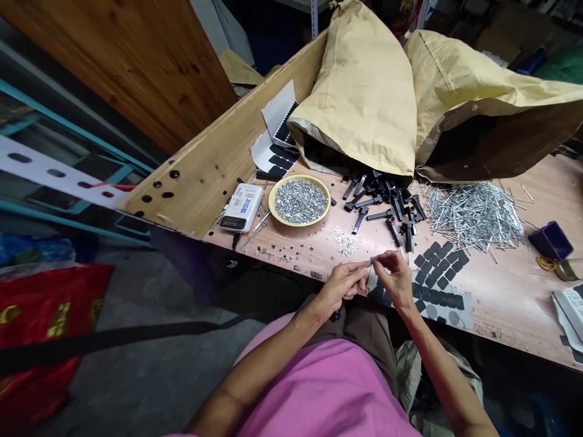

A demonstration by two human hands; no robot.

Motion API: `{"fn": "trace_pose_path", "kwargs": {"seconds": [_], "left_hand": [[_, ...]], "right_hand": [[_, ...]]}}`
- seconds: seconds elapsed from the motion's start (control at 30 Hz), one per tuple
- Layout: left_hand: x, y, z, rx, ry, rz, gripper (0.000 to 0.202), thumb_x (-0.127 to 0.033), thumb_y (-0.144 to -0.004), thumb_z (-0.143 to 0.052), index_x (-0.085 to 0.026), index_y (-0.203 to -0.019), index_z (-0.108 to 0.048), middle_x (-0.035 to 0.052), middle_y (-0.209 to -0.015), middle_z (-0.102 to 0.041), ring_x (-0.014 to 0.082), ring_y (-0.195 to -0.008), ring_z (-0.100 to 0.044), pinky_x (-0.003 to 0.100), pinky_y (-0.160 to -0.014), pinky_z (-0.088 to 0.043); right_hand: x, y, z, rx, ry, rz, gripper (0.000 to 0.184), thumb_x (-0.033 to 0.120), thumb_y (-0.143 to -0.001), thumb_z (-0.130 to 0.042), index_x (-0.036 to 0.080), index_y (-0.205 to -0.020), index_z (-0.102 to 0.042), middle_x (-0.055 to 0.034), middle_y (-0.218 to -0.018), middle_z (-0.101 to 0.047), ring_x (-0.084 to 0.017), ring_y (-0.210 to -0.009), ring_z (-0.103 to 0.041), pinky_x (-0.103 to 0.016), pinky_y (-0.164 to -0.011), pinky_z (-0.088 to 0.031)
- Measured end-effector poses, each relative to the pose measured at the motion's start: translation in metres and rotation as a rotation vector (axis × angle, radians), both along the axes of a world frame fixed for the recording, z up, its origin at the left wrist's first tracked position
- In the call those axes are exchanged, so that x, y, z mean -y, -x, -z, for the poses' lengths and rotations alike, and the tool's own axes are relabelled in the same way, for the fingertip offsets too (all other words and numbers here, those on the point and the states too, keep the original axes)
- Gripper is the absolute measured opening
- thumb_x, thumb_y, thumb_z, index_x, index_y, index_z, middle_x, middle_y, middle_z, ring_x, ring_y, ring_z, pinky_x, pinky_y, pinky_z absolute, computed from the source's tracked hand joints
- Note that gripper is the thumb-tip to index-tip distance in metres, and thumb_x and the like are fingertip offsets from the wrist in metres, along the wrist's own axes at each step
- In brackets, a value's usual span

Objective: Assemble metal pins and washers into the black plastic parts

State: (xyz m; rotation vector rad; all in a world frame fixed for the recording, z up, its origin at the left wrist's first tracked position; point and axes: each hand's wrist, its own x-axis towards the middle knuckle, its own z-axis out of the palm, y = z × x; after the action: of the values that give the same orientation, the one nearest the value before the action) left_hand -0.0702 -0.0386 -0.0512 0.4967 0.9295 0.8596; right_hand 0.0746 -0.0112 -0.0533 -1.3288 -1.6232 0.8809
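Note:
Above the table's front edge, my left hand [345, 283] and my right hand [395, 278] meet at their fingertips. Both are closed in a pinch around a thin, silvery piece [369, 263], mostly covered by the fingers; its exact kind cannot be made out. Right beside my right hand lies a grey backing sheet [465, 317] with rows of black adhesive pads [437, 297]. Small metal washers or nuts [346, 241] are scattered just beyond my left hand. Farther back are black plastic parts with stems [394, 203] in a loose heap.
A yellow bowl [272, 210] holds many small metal pieces. Left of it lies a white device [243, 207]. Long metal pins [476, 215] are heaped at right, near a dark blue box [551, 240]. Two paper sacks [364, 91] [492, 79] stand behind. A wooden board [218, 145] edges the left.

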Motion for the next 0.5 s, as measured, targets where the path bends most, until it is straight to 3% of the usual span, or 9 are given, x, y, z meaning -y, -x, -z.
{"fn": "trace_pose_path", "kwargs": {"seconds": [0.07,0.17,0.3,0.4,0.5], "left_hand": [[0.001,-0.002,0.0,-0.029,-0.014,-0.016,0.067,-0.048,-0.068,-0.069,-0.009,-0.121,-0.059,-0.0063,-0.05,-0.049,0.0002,-0.033,-0.023,0.018,-0.036,-0.01],[0.001,-0.001,-0.001,-0.114,-0.07,-0.012,0.063,-0.046,-0.072,-0.065,-0.008,-0.123,-0.058,-0.0074,-0.048,-0.046,0.0014,-0.035,-0.024,0.018,-0.038,-0.014],[0.0,0.006,-0.004,-0.198,-0.147,0.087,0.061,-0.046,-0.073,-0.064,-0.006,-0.119,-0.061,-0.0072,-0.046,-0.044,0.0029,-0.038,-0.028,0.018,-0.04,-0.018],[-0.002,0.013,-0.006,-0.206,-0.198,0.169,0.058,-0.048,-0.073,-0.064,-0.008,-0.115,-0.064,-0.0072,-0.045,-0.043,0.0031,-0.039,-0.029,0.018,-0.041,-0.018],[-0.004,0.017,-0.006,-0.174,-0.203,0.264,0.056,-0.048,-0.073,-0.063,-0.009,-0.113,-0.065,-0.007,-0.046,-0.044,0.0024,-0.037,-0.026,0.018,-0.04,-0.016]], "right_hand": [[0.003,-0.003,-0.002,0.143,-0.136,-0.042,0.003,0.024,-0.08,-0.056,0.024,-0.082,-0.057,-0.002,-0.077,-0.067,-0.017,-0.073,-0.065,-0.032,-0.069,-0.053],[0.005,-0.007,-0.005,0.271,-0.243,-0.123,0.009,0.021,-0.083,-0.053,0.024,-0.083,-0.062,-0.0033,-0.079,-0.068,-0.018,-0.075,-0.065,-0.032,-0.07,-0.053],[-0.001,-0.017,-0.01,0.22,-0.131,-0.193,0.013,0.031,-0.085,-0.057,0.023,-0.089,-0.066,-0.004,-0.082,-0.069,-0.017,-0.074,-0.065,-0.03,-0.069,-0.054],[-0.008,-0.026,-0.014,0.158,0.005,-0.292,0.026,0.045,-0.083,-0.059,0.022,-0.088,-0.07,-0.0048,-0.081,-0.069,-0.017,-0.072,-0.065,-0.029,-0.064,-0.053],[-0.01,-0.032,-0.021,0.171,0.039,-0.391,0.031,0.05,-0.083,-0.057,0.023,-0.084,-0.072,-0.005,-0.077,-0.069,-0.017,-0.07,-0.064,-0.028,-0.061,-0.052]]}}
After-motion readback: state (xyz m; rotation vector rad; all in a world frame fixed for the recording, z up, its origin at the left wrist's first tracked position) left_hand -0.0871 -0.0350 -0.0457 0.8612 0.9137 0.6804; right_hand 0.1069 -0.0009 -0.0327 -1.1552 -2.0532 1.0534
